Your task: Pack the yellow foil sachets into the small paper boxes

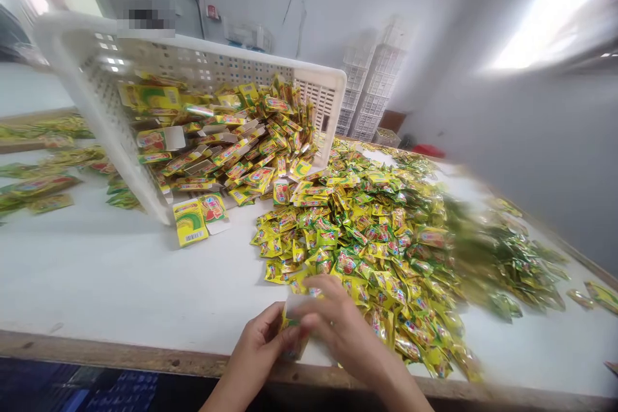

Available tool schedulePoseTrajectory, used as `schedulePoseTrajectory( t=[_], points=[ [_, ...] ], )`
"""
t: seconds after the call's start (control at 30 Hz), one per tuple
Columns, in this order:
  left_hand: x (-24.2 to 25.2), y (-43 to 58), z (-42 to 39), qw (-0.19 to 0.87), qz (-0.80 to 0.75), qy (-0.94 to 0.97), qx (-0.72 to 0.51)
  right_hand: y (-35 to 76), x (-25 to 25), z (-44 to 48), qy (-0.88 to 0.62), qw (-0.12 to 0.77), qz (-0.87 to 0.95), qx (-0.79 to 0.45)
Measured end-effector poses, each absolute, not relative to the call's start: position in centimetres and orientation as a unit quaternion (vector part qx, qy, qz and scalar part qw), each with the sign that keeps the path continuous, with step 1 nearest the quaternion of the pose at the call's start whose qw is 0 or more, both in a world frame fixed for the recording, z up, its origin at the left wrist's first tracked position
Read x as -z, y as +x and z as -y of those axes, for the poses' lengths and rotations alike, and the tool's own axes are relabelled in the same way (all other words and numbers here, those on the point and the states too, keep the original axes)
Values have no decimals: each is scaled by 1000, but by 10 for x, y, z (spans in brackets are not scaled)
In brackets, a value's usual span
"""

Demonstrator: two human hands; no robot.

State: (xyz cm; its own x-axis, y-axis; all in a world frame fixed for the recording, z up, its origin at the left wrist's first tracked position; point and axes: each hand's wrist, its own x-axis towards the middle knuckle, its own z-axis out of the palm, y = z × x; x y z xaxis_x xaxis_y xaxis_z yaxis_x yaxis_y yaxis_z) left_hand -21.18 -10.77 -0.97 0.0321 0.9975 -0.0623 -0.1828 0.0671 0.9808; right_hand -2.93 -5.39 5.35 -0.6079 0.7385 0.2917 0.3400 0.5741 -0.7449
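My left hand (263, 344) is closed around a small yellow carton (295, 349) near the table's front edge. A whitish flap shows at the carton's upper end. Close against that end, my right hand (335, 312) is bent over it, its fingers smeared by motion. Whether those fingers grip anything is hidden by the blur. Just beyond both hands spreads a large heap of small yellow and green wrapped packets (347, 261). Two flattened-looking yellow cartons (190, 222) lie farther off to the left.
A white perforated plastic crate (333, 80) lies on its side, with many small yellow cartons (241, 154) spilling toward its mouth. More packets (521, 264) lie at the right. White crates (381, 77) are stacked by the wall. The white table (96, 283) has a wooden front edge.
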Motion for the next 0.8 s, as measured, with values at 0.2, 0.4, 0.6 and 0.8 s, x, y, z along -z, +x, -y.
schedulePoseTrajectory(
  t=[0.2, 0.4, 0.6, 0.8],
  points=[
    [-13, -214, 113, 646, -448, 376, -490, -31, -13, 66, -360, 374, 509, -686],
    [-20, -219, 116, 707, -434, 304, -469, -41, -17, 77, -255, 357, 512, -739],
    [-23, -206, 117, 675, -456, 339, -471, -41, -16, 73, -286, 363, 505, -729],
    [-21, -181, 103, 630, -484, 363, -487, -49, -5, 62, -414, 433, 564, -568]
  ],
)
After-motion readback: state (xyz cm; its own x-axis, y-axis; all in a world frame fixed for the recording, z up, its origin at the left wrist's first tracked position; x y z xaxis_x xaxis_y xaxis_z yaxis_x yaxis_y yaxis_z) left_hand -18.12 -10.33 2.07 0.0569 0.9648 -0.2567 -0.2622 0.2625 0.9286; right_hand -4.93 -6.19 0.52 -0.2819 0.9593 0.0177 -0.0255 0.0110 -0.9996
